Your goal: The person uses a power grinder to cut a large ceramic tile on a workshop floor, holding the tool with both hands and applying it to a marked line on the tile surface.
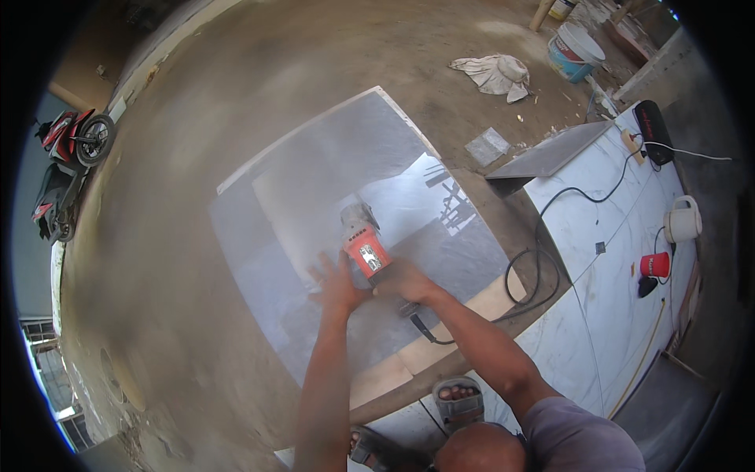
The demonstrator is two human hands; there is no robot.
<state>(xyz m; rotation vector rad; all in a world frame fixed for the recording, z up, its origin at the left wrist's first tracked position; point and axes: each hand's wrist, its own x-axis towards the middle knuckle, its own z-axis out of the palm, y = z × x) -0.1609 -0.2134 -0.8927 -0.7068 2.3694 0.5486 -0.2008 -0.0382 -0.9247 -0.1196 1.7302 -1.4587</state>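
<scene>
A red angle grinder (366, 250) lies low over large glossy grey tiles (314, 149), its grey head pointing away from me. My right hand (403, 282) is wrapped round the rear of its body. Beside the tool, my left hand (336, 282) has its fingers spread, low over the tile, with the thumb close to the grinder's side. Whether that thumb touches the tool I cannot tell. The grinder's disc is hidden under its head. From its back end a black power cord (423, 329) runs off to the right. Pale dust hazes the air around the tiles.
White marbled tiles (566, 315) cover the floor at right, bearing a red cup (654, 265), a white jug (683, 220) and a black case (650, 130). A grey tile (550, 153) leans nearby. Farther off are a cloth (497, 75) and a bucket (574, 53). Motorcycles (72, 141) stand left.
</scene>
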